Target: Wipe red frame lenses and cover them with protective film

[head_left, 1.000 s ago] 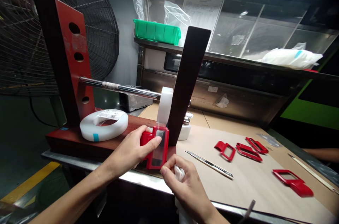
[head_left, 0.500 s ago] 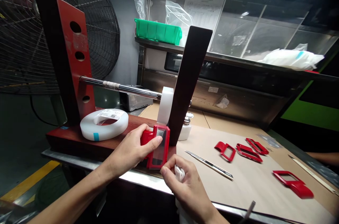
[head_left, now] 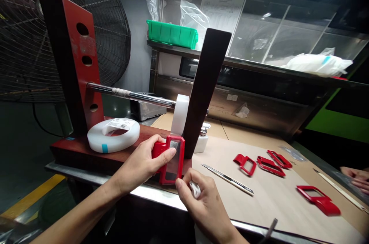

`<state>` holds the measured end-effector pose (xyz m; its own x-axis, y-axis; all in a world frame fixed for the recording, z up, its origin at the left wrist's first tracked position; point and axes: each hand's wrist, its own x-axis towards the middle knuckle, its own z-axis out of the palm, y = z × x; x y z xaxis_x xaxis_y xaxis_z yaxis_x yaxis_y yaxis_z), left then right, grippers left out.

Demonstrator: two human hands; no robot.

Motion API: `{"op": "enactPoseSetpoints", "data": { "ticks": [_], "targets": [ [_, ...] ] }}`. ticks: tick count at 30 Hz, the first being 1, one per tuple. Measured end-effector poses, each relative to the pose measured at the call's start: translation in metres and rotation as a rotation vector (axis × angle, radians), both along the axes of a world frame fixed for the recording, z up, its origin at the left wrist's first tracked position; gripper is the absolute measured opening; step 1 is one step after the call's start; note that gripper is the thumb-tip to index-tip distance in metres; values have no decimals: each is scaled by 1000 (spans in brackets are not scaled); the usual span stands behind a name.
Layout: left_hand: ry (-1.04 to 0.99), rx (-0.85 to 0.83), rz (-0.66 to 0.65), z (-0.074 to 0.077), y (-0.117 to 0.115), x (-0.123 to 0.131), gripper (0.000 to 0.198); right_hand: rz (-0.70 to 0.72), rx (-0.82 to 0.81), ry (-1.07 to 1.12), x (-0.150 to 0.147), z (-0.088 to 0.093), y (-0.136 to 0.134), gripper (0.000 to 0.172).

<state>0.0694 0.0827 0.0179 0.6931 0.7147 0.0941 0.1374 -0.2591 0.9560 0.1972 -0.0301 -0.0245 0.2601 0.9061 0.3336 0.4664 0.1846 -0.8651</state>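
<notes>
a wooden stand with a red upright (head_left: 75, 63) sits at the edge of a steel-edged bench, a chrome rod (head_left: 129, 97) running from it to a dark upright (head_left: 203, 90), with a white roll (head_left: 180, 115) on the rod and a second white roll (head_left: 113, 135) lying flat on the base. on the brown paper (head_left: 259, 194) to the right lie a craft knife (head_left: 227, 184) and red frames (head_left: 239, 158), and a co-worker's hand (head_left: 356, 176) now shows at the right edge, where only a forearm showed before. the left hand (head_left: 140, 161) closes firmly round a red plastic frame (head_left: 179, 163) glazed with clear film, held just beside the dark upright and standing straighter than a second ago. the right hand (head_left: 204, 205), curled almost closed, pinches a white cloth (head_left: 195, 189), now only a small tuft showing, close by the frame's lower corner.
</notes>
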Motion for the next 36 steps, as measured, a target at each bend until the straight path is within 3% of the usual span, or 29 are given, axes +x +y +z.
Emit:
{"op": "enactPoseSetpoints", "data": {
  "ticks": [5, 8, 12, 17, 21, 28, 36],
  "targets": [
    [-19, -25, 2, -1, -1, 0, 31, -24, 102, -99, 4, -4, 0, 29],
    [-32, -37, 2, -2, -1, 0, 33, -60, 330, -313, 6, -9, -2, 2],
    [-45, -31, 1, -2, 0, -1, 32, -30, 558, -787, 10, -15, -4, 45],
    [-46, -48, 20, -2, 0, -1, 35, -104, 552, -1138, 16, -20, -3, 48],
    [-50, -69, 1, -1, 0, -1, 37, -131, 555, -1197, 16, -23, -2, 49],
    [-57, -68, 21, 2, -2, -1, 34, -55, 527, -1145, 19, -18, -4, 50],
    [-54, -87, 6, 0, -1, -2, 35, -96, 474, -1162, 30, -13, -7, 54]
  ]
}}
